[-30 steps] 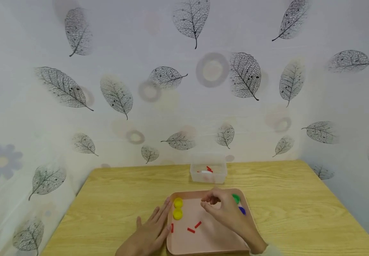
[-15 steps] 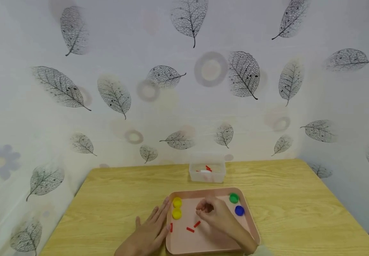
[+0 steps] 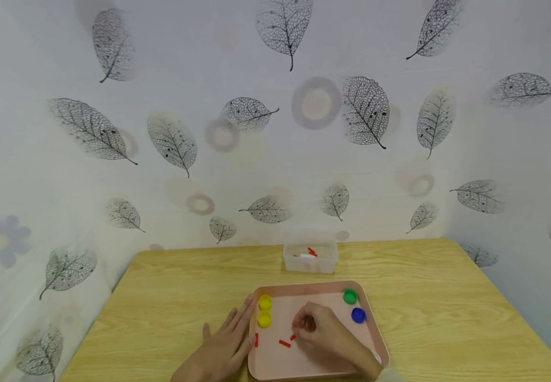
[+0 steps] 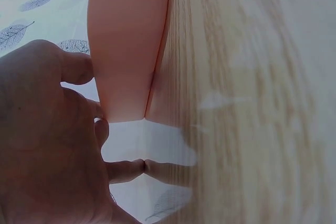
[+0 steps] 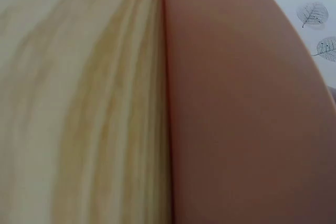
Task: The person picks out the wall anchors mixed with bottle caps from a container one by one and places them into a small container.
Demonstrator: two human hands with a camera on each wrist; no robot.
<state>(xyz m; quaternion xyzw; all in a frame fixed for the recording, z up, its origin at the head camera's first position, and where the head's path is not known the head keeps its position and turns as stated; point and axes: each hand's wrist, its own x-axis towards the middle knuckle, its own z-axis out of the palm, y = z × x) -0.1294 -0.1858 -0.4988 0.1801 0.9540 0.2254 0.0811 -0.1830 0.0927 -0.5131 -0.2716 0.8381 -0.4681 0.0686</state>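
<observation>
A pink tray lies on the wooden table. My left hand rests beside it with straight fingers along its left rim; in the left wrist view these fingers reach the tray's outer wall. Over the tray's middle, my right hand has its thumb and fingers curled down at a short red stick, covering the upper end. I cannot tell whether they pinch it. Just left lies a second red stick, and a third red stick is at the left wall. The right wrist view shows only tray wall and table.
Two round yellow caps sit in the tray's upper left. A green cap and a blue cap sit at its right side. Behind the tray stands a translucent box holding several red sticks and a white piece. A leaf-print curtain surrounds the table.
My right hand has moved down and toward me, first uncovering the green and blue caps, then reaching the red stick. The left hand and the loose sticks stay in place.
</observation>
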